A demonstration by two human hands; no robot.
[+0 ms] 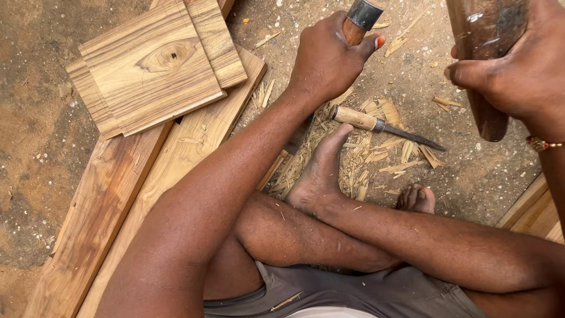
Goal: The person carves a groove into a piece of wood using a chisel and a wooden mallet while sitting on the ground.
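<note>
Chisel handle (360,22), reddish wood with a dark metal ring at its top, stands upright in the head view at the upper middle, and the left hand (329,59) is clamped round it in a fist, thumb pressed against the side. Its blade is hidden below the fist. The right hand (518,70) is closed tight on a dark, worn wooden mallet (485,65) at the upper right, whose rounded end hangs down past the fingers; a beaded band (544,143) circles that wrist.

A second chisel (382,125) lies loose on the sandy ground (35,176) just below the left hand, pale wooden handle to the left, dark blade pointing right. It rests on a heap of straw-coloured wood shavings (365,159). One bare foot (321,171) sits in the shavings with its big toe touching that chisel's handle; the toes of the other foot (416,199) show to the right, behind the crossed shins.

At the left, long planks (112,206) run diagonally, and on their upper end rests a stepped, square wooden panel (150,65) with a dark knot near its middle. More board edges (532,212) appear at the right margin. No containers, packages or labels appear.
</note>
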